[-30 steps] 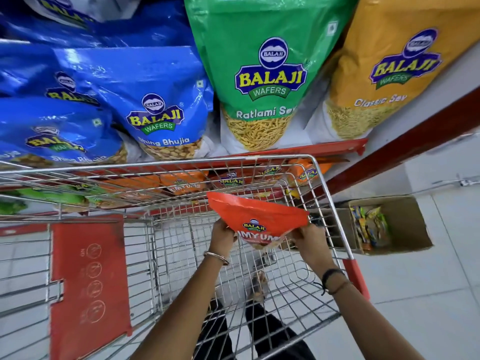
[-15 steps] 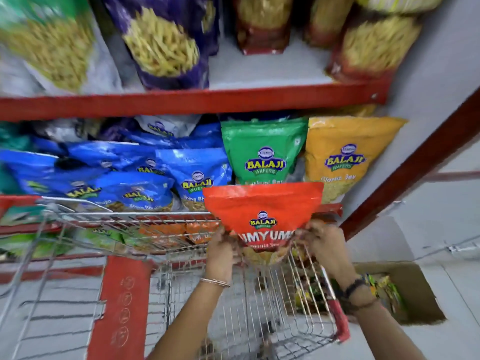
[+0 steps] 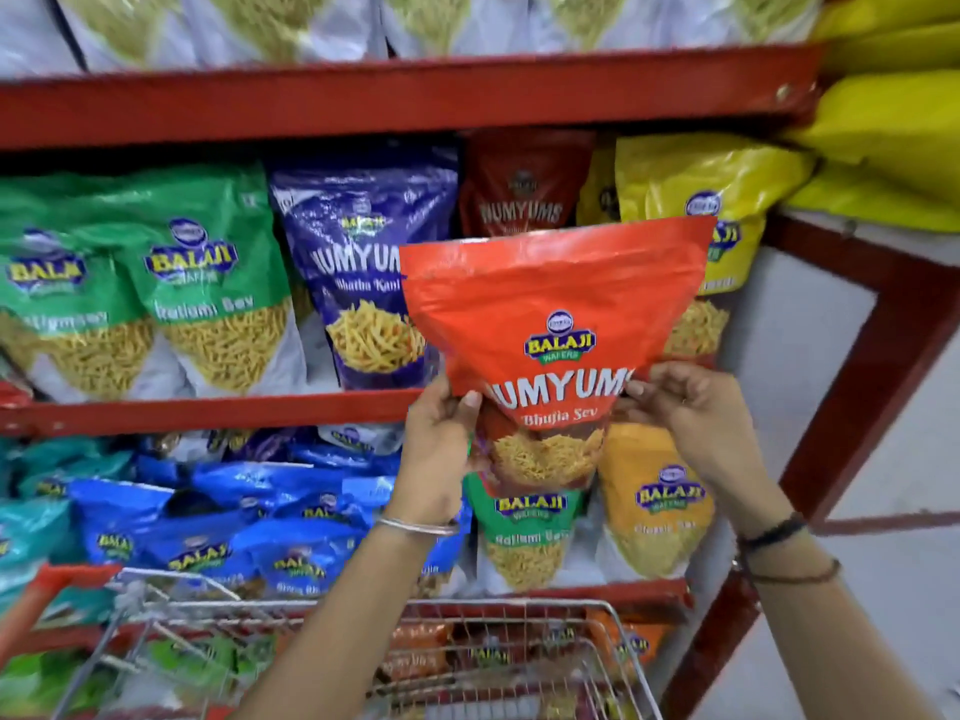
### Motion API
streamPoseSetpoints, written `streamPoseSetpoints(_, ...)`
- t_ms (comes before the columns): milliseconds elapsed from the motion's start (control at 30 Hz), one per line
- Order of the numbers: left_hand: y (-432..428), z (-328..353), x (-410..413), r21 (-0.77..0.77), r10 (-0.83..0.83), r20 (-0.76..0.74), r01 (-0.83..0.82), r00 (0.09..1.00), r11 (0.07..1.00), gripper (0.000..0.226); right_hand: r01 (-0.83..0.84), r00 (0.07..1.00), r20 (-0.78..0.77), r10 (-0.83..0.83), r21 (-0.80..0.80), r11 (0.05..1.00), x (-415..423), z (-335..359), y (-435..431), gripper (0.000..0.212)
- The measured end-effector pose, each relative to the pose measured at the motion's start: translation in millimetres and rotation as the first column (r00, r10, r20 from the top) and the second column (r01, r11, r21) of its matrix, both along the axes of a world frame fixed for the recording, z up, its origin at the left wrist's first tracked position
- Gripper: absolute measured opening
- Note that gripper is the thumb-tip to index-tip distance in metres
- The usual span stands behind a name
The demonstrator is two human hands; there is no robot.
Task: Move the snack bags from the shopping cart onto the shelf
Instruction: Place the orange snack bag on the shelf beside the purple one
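Up from the shopping cart (image 3: 519,646) has come the orange snack bag (image 3: 556,324), now level with the middle shelf (image 3: 208,407), near its right end. My left hand (image 3: 436,449) and right hand (image 3: 696,423) each pinch its lower sides. It seems light, soft and slick, so I judge those filled lower sides the safest hold.

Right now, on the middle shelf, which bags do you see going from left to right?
Green Ratlami Sev bags → purple Numyums bag → dark red Numyums bag → yellow bag. The orange Numyums bag, held by the left hand and right hand, is in front.
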State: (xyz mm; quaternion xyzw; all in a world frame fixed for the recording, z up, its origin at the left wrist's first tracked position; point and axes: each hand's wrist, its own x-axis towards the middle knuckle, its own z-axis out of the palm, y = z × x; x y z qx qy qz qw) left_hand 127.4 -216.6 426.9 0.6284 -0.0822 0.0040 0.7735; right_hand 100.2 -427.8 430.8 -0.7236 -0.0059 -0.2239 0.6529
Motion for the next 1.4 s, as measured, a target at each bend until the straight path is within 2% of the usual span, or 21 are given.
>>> streamPoseSetpoints(67,-10,21,23,-0.025,0.033,0.095,-0.031,0.995,0.999,0.022,0.036,0.998,0.057,-0.039,0.055,0.998,24,19,-4,0.009)
streamPoseSetpoints(200,-36,38,78,-0.070,0.126,0.214,-0.113,0.969,0.991,0.025,0.119,0.985,0.111,-0.134,0.132,0.984,75,39,-9,0.013)
streamPoseSetpoints(267,-47,36,109,-0.072,0.161,0.215,-0.149,0.963,0.986,0.024,0.175,0.975,0.105,-0.195,0.178,0.968,104,39,-10,0.014)
streamPoseSetpoints(367,-58,29,150,-0.049,0.167,0.135,-0.161,0.977,0.986,0.021,0.229,0.967,0.059,-0.248,0.227,0.947,141,31,-9,0.017)
streamPoseSetpoints(433,-62,24,169,-0.006,0.176,0.099,-0.176,0.979,0.984,0.018,0.277,0.957,0.025,-0.289,0.217,0.936,160,25,-9,0.026)
streamPoseSetpoints(533,-66,26,186,0.083,0.189,0.076,-0.195,0.979,0.977,0.016,0.304,0.951,-0.005,-0.309,0.205,0.930,178,23,-10,0.012)
streamPoseSetpoints(567,-67,28,190,0.118,0.199,0.080,-0.207,0.977,0.971,0.017,0.304,0.951,-0.002,-0.310,0.202,0.931,183,24,-11,0.014)
streamPoseSetpoints(667,-65,24,200,0.210,0.231,0.151,-0.259,0.961,0.943,0.009,0.301,0.953,-0.013,-0.303,0.171,0.938,190,27,-14,0.019)
streamPoseSetpoints(733,-61,14,200,0.270,0.228,0.182,-0.271,0.957,0.924,0.015,0.309,0.951,-0.009,-0.309,0.098,0.946,191,24,-17,0.022)
streamPoseSetpoints(833,-54,0,189,0.326,0.171,0.195,-0.228,0.966,0.918,0.040,0.273,0.959,-0.060,-0.277,-0.057,0.960,189,9,-23,0.040)
streamPoseSetpoints(900,-49,-8,183,0.374,0.045,0.226,-0.130,0.973,0.918,0.046,0.206,0.963,-0.160,-0.215,-0.072,0.976,187,2,-23,0.065)
streamPoseSetpoints(933,-47,-12,182,0.413,-0.031,0.232,-0.069,0.972,0.908,0.049,0.168,0.965,-0.193,-0.175,-0.052,0.984,183,3,-20,0.071)
streamPoseSetpoints(1000,-41,-13,176,0.465,-0.142,0.222,0.023,0.965,0.885,0.065,0.107,0.978,-0.182,-0.102,0.014,0.994,176,7,-15,0.063)
streamPoseSetpoints(1100,-36,-12,173,0.517,-0.209,0.204,0.076,0.956,0.852,0.091,0.062,0.985,-0.163,-0.053,0.050,0.997,170,8,-14,0.059)
streamPoseSetpoints(1200,-31,-14,173,0.551,-0.230,0.188,0.092,0.955,0.830,0.090,0.046,0.988,-0.147,-0.035,0.077,0.996,162,6,-15,0.060)
streamPoseSetpoints(1400,-21,-16,159,0.559,-0.253,0.119,0.146,0.960,0.816,0.075,0.036,0.990,-0.137,-0.029,0.051,0.998,144,0,-23,0.061)
